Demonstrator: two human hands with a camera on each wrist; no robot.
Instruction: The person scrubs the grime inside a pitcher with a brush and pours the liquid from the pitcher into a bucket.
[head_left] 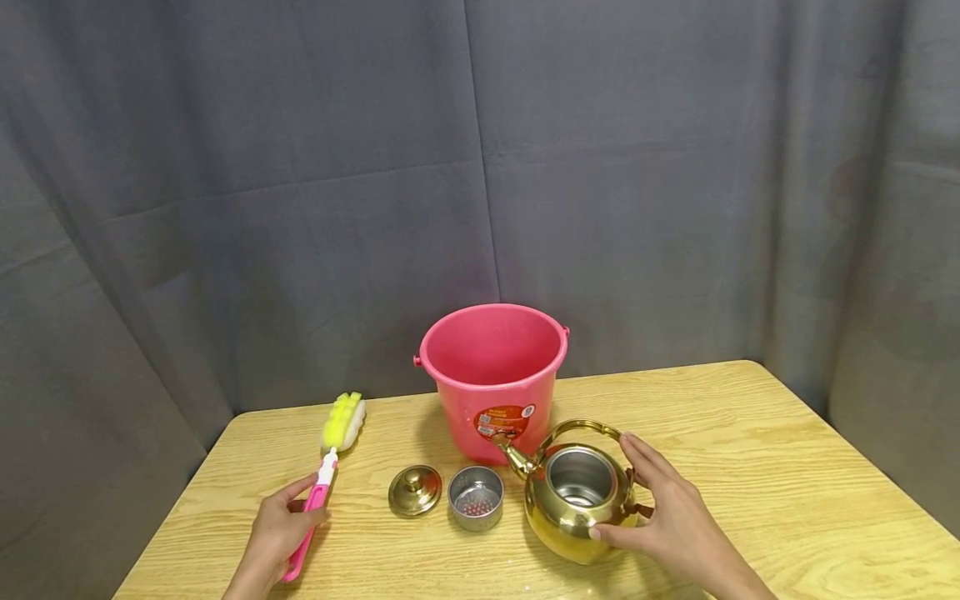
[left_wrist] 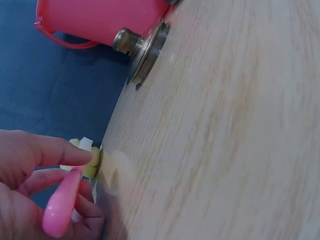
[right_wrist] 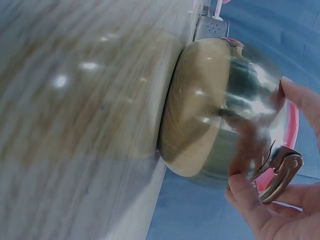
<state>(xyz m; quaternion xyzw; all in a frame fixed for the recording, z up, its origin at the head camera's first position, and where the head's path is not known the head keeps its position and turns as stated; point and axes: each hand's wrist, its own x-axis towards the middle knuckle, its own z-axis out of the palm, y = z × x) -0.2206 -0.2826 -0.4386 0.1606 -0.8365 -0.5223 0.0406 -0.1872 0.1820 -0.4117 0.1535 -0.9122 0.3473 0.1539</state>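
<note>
My left hand [head_left: 276,531] grips the pink handle of a sponge brush [head_left: 327,468] between thumb and fingers. Its yellow and white sponge head [head_left: 343,423] points toward the back of the table. On the right, a gold kettle [head_left: 553,523] stands lidless, spout to the left and handle raised. My right hand [head_left: 671,517] holds it from the side, thumb on the body below the opening and fingers by the handle's hinge. Left of the kettle sit a metal strainer [head_left: 477,523] and the gold lid [head_left: 415,490], knob up. The right wrist view shows the kettle's base on the table.
A pink bucket [head_left: 459,408] stands behind the strainer and kettle, near the back edge of the wooden table [head_left: 750,475]. Grey curtains [head_left: 637,208] hang behind the table and along its sides.
</note>
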